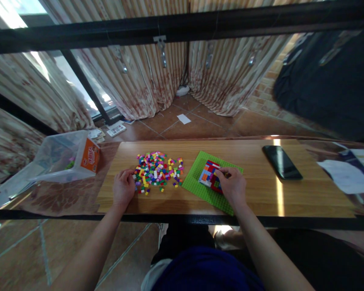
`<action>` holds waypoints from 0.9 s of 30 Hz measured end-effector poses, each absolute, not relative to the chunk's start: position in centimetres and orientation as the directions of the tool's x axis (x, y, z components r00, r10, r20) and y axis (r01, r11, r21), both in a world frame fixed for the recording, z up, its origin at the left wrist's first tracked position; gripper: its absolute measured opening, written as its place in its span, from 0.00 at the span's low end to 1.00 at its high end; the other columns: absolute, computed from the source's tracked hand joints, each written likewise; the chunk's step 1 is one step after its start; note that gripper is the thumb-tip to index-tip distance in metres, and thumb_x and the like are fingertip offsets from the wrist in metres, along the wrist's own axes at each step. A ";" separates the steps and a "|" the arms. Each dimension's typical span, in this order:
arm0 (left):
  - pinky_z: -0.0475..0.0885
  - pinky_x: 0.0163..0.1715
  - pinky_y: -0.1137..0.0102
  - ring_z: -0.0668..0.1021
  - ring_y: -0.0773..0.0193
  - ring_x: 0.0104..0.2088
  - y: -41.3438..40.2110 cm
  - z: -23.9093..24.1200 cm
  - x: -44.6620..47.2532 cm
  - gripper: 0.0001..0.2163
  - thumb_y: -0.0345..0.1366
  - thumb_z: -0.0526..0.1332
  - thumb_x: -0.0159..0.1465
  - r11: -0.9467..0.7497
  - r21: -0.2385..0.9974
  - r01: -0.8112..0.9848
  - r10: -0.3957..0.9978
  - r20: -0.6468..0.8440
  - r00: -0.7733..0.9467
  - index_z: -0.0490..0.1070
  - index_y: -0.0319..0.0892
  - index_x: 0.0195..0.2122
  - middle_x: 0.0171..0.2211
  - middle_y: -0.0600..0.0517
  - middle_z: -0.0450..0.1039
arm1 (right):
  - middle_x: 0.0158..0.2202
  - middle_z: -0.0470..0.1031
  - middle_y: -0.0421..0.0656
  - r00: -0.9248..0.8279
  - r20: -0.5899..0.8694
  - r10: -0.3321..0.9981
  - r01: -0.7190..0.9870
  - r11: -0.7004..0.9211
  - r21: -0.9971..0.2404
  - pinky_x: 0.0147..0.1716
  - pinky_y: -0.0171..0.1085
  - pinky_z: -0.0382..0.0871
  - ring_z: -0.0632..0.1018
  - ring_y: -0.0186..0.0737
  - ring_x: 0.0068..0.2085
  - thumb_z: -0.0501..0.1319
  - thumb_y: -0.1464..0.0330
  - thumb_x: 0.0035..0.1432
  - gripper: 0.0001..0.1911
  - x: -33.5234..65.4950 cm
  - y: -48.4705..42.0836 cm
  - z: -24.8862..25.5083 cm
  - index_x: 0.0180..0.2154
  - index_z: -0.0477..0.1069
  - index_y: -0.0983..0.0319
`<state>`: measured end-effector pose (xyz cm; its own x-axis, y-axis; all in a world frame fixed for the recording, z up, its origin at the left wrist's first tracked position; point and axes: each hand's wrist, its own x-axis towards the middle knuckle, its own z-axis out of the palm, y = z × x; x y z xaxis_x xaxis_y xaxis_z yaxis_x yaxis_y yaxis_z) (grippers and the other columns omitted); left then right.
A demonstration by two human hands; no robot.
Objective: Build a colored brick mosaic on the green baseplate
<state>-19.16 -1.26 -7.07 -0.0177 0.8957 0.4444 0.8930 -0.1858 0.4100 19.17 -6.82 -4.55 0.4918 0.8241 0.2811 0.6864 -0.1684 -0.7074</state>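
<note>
A green baseplate [194,178] lies turned at an angle on the wooden board. On it stands a low block of joined toy bricks [208,173], red, white, orange and blue. My right hand [234,184] is over the right side of that block, its thumb and fingers pinched together; whatever is between them is hidden. Left of the baseplate spreads a loose heap of small coloured bricks [157,169]. At the heap's left edge rests my left hand [123,186], fingers curled in against the bricks. Its fingertips are too small to show what they hold.
A black phone [282,162] lies on the right part of the wooden board [255,202]. To the left, a clear plastic tub [63,155] with an orange label lies on its side. White papers [346,176] are at the far right. A black bar [182,28] crosses above.
</note>
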 end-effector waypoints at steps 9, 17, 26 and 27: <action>0.71 0.47 0.58 0.77 0.53 0.42 -1.3 -7.1 -19.1 0.11 0.32 0.50 0.62 -0.177 0.420 0.890 0.900 0.435 -0.027 0.73 0.41 0.35 0.37 0.44 0.77 | 0.31 0.78 0.47 0.457 0.351 0.817 0.721 -0.108 -0.685 0.41 0.44 0.64 0.73 0.45 0.35 0.59 0.59 0.58 0.14 18.8 -7.0 -5.4 0.27 0.74 0.61; 0.71 0.46 0.59 0.76 0.53 0.42 -1.2 -7.4 -19.1 0.11 0.30 0.50 0.62 -0.193 0.428 0.883 0.889 0.457 -0.028 0.73 0.42 0.33 0.36 0.45 0.77 | 0.30 0.77 0.46 0.488 0.345 0.802 0.675 -0.096 -0.732 0.39 0.43 0.65 0.74 0.44 0.34 0.60 0.59 0.58 0.14 18.8 -7.3 -5.7 0.28 0.74 0.62; 0.71 0.48 0.60 0.76 0.55 0.43 -1.4 -7.6 -18.9 0.11 0.28 0.50 0.62 -0.162 0.454 0.876 0.901 0.431 -0.057 0.73 0.43 0.34 0.37 0.46 0.76 | 0.33 0.77 0.45 0.331 0.466 0.820 0.668 0.146 -0.730 0.39 0.41 0.67 0.75 0.42 0.36 0.59 0.60 0.61 0.12 15.7 -8.4 -3.2 0.32 0.74 0.61; 0.71 0.49 0.60 0.76 0.55 0.43 -1.4 -7.6 -18.9 0.11 0.28 0.50 0.62 -0.163 0.455 0.876 0.901 0.430 -0.056 0.73 0.43 0.34 0.37 0.46 0.76 | 0.33 0.77 0.45 0.252 0.465 0.849 0.669 0.194 -0.717 0.40 0.41 0.67 0.75 0.42 0.36 0.58 0.61 0.62 0.11 14.8 -8.4 -3.1 0.32 0.74 0.60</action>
